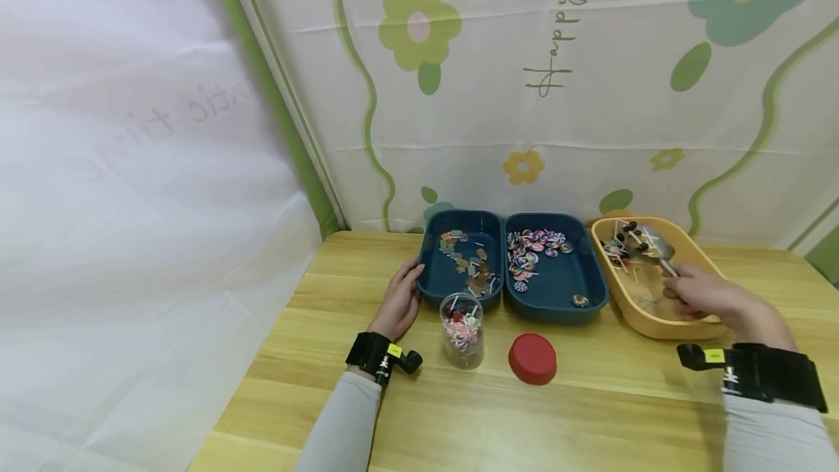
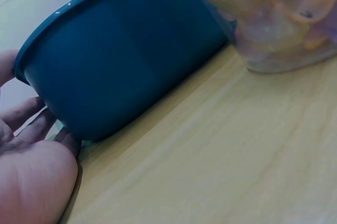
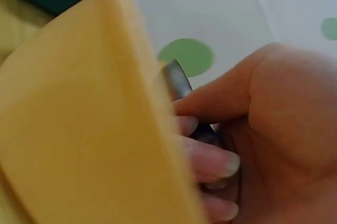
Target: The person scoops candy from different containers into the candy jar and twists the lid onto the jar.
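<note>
My right hand grips the handle of a metal scoop over the yellow tray. The scoop's head is among small dark and pale lollipop-shaped pieces at the tray's far left. In the right wrist view, fingers wrap the handle, and the tray wall hides the scoop's head. My left hand touches the outer left side of a blue tray, its fingers extended against the wall in the left wrist view. Just in front stands an uncapped clear jar partly filled with small candy-like pieces.
The left blue tray holds scattered brown and orange pieces. Swirled lollipop pieces lie in the middle blue tray, with one round piece apart. A red lid rests right of the jar. A printed curtain hangs behind.
</note>
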`<state>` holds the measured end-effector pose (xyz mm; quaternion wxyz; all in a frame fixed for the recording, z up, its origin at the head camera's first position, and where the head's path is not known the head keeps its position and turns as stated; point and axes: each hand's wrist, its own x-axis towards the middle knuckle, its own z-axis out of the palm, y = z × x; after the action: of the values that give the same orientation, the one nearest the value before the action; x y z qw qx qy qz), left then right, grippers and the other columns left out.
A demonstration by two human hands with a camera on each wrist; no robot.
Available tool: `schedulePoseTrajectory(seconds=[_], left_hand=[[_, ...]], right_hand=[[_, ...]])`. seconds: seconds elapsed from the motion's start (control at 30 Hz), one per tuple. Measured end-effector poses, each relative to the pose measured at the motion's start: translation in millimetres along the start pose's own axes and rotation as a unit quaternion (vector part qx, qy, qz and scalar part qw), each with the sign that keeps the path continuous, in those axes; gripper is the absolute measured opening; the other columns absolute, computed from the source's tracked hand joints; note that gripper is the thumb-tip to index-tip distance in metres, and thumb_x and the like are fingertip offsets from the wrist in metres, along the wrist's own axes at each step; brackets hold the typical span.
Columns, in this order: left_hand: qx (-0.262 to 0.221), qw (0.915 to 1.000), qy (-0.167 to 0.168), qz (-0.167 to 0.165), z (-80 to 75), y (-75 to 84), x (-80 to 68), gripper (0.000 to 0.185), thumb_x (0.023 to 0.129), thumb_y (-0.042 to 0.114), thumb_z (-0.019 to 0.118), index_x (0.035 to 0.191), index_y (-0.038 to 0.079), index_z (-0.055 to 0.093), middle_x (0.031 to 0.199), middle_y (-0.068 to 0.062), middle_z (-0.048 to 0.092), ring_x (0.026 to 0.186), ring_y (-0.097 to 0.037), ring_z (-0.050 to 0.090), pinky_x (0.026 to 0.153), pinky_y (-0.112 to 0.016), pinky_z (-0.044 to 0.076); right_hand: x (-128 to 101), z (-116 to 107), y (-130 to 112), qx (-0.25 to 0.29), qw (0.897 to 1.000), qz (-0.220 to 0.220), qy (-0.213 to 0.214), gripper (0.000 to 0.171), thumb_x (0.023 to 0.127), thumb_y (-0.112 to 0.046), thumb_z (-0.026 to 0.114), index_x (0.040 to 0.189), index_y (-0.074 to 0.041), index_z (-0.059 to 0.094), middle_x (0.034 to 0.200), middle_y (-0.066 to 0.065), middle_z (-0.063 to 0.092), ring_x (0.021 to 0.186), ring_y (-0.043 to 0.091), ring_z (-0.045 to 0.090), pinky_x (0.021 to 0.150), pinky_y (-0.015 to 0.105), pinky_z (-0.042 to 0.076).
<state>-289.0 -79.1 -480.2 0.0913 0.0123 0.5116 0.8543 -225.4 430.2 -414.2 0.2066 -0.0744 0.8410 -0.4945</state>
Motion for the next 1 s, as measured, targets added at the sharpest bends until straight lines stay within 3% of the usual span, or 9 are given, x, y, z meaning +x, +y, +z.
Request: schedulePoseTrajectory(seconds=[0.23, 0.37, 0.5, 0.67, 0.8, 0.87, 1.0], left_hand=[[0.002, 1.0, 0.0, 0.001, -2.2, -0.8, -1.0, 0.048, 0.11, 0.017, 0.048, 0.156, 0.006, 0.037, 0.162, -0.011, 0.031, 0.151, -0.025, 0.03, 0.122, -0.038, 0.027], [0.004, 1.0, -0.001, 0.0, -2.6, -1.0, -1.2, 0.048, 0.11, 0.018, 0.049, 0.155, 0.006, 0.037, 0.163, -0.012, 0.031, 0.151, -0.024, 0.03, 0.122, -0.037, 0.027], [0.004, 1.0, 0.001, 0.0, -3.1, -1.5, -0.8, 0.049, 0.11, 0.018, 0.049, 0.156, 0.006, 0.037, 0.163, -0.012, 0.031, 0.151, -0.024, 0.03, 0.122, -0.038, 0.027], [0.006, 1.0, 0.002, -0.001, -3.4, -1.9, 0.5, 0.05, 0.11, 0.019, 0.05, 0.156, 0.007, 0.037, 0.163, -0.012, 0.031, 0.151, -0.024, 0.031, 0.122, -0.038, 0.028], [0.001, 1.0, 0.002, -0.002, -2.7, -2.1, 1.5, 0.05, 0.11, 0.019, 0.05, 0.156, 0.007, 0.037, 0.164, -0.012, 0.03, 0.15, -0.023, 0.031, 0.122, -0.037, 0.027], [-0.001, 1.0, 0.002, -0.002, -2.1, -2.3, 2.2, 0.05, 0.11, 0.019, 0.05, 0.156, 0.007, 0.037, 0.164, -0.012, 0.03, 0.15, -0.023, 0.032, 0.122, -0.037, 0.027], [-0.002, 1.0, 0.003, -0.001, -0.8, -2.0, 2.6, 0.049, 0.109, 0.018, 0.051, 0.156, 0.008, 0.037, 0.163, -0.011, 0.031, 0.15, -0.022, 0.032, 0.122, -0.037, 0.027]], right_hand=[[-26.3, -2.3, -32.6, -0.078, 0.996, -0.044, 0.03, 0.026, 0.111, -0.008, 0.026, 0.09, 0.002, 0.039, 0.059, -0.005, 0.036, 0.047, 0.005, 0.031, 0.04, 0.028, 0.025], [-42.4, 3.6, -53.3, -0.099, 0.993, -0.053, 0.043, 0.017, 0.113, -0.012, 0.028, 0.106, 0.003, 0.034, 0.068, -0.001, 0.039, 0.049, 0.006, 0.03, 0.041, 0.029, 0.028], [-56.0, 11.3, -74.9, -0.107, 0.991, -0.075, 0.021, 0.018, 0.115, -0.018, 0.028, 0.11, -0.001, 0.031, 0.07, 0.002, 0.039, 0.048, 0.019, 0.026, 0.044, 0.034, 0.03], [-69.1, 23.8, -98.4, -0.136, 0.976, -0.168, -0.027, 0.007, 0.113, -0.012, 0.034, 0.114, -0.009, 0.041, 0.065, 0.004, 0.041, 0.047, 0.022, 0.033, 0.045, 0.034, 0.035], [-76.6, 36.0, -113.8, -0.157, 0.965, -0.204, -0.057, 0.017, 0.112, -0.007, 0.036, 0.125, -0.014, 0.045, 0.068, 0.003, 0.043, 0.051, 0.017, 0.04, 0.049, 0.032, 0.039], [-79.2, 43.5, -120.6, -0.177, 0.959, -0.217, -0.05, 0.028, 0.111, -0.006, 0.038, 0.137, -0.014, 0.046, 0.077, 0.001, 0.05, 0.059, 0.01, 0.048, 0.054, 0.027, 0.042], [-77.3, 61.4, -135.2, -0.218, 0.936, -0.274, -0.039, 0.029, 0.109, -0.004, 0.044, 0.132, -0.018, 0.053, 0.08, -0.008, 0.053, 0.066, 0.0, 0.05, 0.057, 0.022, 0.043]])
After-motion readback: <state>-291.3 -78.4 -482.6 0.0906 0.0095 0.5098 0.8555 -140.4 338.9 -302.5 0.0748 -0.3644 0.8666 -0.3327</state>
